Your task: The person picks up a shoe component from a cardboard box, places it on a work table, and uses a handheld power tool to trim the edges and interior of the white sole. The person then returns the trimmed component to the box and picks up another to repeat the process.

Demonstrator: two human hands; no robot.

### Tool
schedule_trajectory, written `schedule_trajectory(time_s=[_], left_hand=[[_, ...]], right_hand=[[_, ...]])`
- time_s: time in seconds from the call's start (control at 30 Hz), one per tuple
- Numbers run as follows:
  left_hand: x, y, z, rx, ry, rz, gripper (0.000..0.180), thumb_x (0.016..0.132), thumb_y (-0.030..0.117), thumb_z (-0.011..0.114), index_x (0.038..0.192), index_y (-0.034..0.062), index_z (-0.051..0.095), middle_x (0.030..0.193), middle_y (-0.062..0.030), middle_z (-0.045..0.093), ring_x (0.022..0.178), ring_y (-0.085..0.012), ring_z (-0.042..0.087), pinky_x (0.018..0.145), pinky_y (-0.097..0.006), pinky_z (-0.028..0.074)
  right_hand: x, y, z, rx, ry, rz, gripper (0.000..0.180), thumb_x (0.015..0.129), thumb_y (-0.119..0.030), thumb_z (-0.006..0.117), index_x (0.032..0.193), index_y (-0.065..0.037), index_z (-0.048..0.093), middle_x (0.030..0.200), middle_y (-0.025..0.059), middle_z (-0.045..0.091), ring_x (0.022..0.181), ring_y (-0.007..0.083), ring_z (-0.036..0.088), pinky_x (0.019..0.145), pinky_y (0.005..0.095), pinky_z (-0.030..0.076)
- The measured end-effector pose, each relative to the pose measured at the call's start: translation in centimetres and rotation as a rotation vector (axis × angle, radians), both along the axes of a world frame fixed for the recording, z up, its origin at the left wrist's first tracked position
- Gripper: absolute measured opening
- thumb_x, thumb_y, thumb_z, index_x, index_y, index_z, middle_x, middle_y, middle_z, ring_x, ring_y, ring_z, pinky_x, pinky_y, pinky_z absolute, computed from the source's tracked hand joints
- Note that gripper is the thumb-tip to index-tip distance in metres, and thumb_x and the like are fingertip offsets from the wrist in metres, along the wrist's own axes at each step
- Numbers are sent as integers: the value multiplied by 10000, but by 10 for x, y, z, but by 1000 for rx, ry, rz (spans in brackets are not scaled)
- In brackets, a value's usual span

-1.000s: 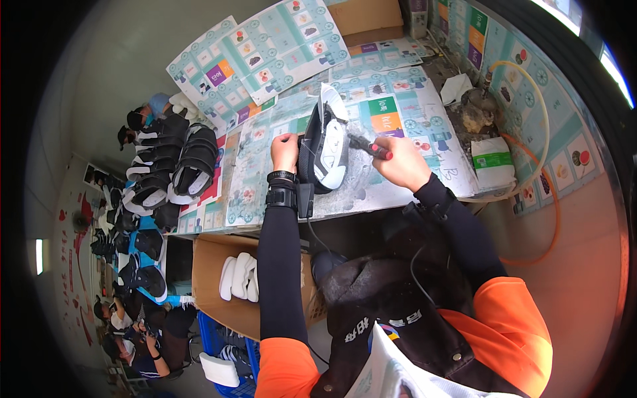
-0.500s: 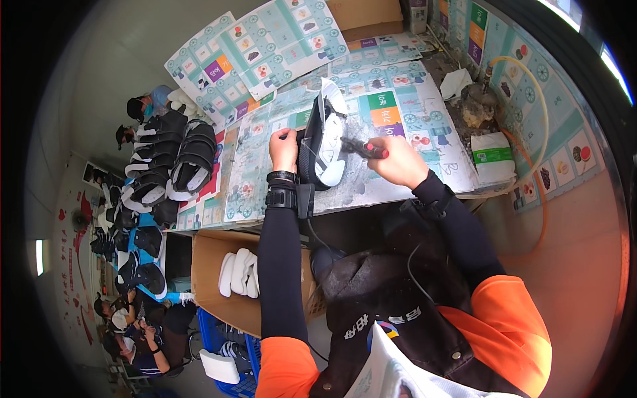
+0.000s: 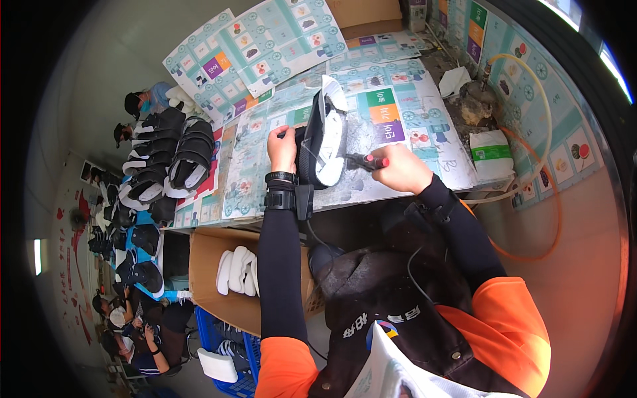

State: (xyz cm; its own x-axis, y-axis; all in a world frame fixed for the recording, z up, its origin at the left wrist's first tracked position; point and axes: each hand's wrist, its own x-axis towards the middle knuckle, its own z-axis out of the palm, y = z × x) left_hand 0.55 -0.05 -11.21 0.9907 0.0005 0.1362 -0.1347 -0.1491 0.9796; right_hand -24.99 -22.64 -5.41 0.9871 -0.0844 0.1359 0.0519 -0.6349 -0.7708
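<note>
A black shoe (image 3: 312, 147) with a pale inside stands on the papered bench, tipped so its opening faces right. My left hand (image 3: 283, 151) is closed at its left side, holding it; the fingertips are partly hidden. In my right hand (image 3: 405, 171) is a dark spray gun (image 3: 360, 161) with red ends, wrapped by the fingers. Its nozzle end points left, close to the lower right edge of the shoe opening. Exact contact between the nozzle and the shoe cannot be made out.
Stacked black shoes (image 3: 189, 156) sit at the bench's left end. Below stand a cardboard box (image 3: 206, 285) with white pads and a blue crate (image 3: 211, 325). A yellow hose (image 3: 549, 113) and an orange hose (image 3: 559, 219) loop at right. Other people (image 3: 142, 335) sit lower left.
My right hand and the spray gun have shifted slightly down and right along the shoe's opening. The orange hose swings into a wider loop. My left hand stays at the shoe.
</note>
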Motion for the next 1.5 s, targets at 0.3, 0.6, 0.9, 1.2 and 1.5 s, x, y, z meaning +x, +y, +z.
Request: schedule_trajectory(time_s=[0.3, 0.6, 0.9, 1.2, 1.5], left_hand=[[-7, 6, 5, -40, 3, 17, 299, 946, 143, 748, 1196, -13, 692, 1056, -95, 688, 941, -180, 640, 863, -311, 512], [-53, 0, 74, -431, -110, -50, 223, 968, 61, 687, 1186, 26, 654, 1173, -68, 650, 1048, -155, 609, 959, -269, 470], [3, 13, 2, -602, 50, -243, 171, 936, 91, 669, 1106, 88, 642, 1030, -30, 697, 908, -163, 683, 809, -296, 532], [-8, 8, 17, -481, 95, -252, 171, 954, 110, 654, 1124, 107, 636, 1000, 0, 694, 888, -120, 680, 765, -259, 509], [-22, 1, 21, -514, 87, -234, 152, 1004, 145, 754, 1051, 107, 615, 1002, -10, 718, 942, -128, 686, 848, -279, 524]], right_hand=[[-6, 3, -5, -38, -193, -208, 169, 792, -110, 603, 851, 8, 708, 766, 294, 666, 812, 516, 659, 779, 566, 538], [-22, -7, -6, 230, 3, -18, 220, 854, -163, 721, 988, 9, 696, 801, 196, 697, 774, 357, 697, 716, 435, 537], [3, 2, 6, 71, -111, -58, 255, 834, -124, 547, 967, 0, 726, 846, 313, 685, 891, 525, 669, 826, 583, 536], [15, 7, -14, -19, -63, -37, 219, 815, -109, 561, 915, -1, 723, 832, 301, 692, 866, 526, 670, 814, 582, 534], [9, 7, -18, -1, -85, -111, 198, 832, -111, 563, 896, 7, 708, 804, 306, 680, 865, 522, 669, 809, 585, 529]])
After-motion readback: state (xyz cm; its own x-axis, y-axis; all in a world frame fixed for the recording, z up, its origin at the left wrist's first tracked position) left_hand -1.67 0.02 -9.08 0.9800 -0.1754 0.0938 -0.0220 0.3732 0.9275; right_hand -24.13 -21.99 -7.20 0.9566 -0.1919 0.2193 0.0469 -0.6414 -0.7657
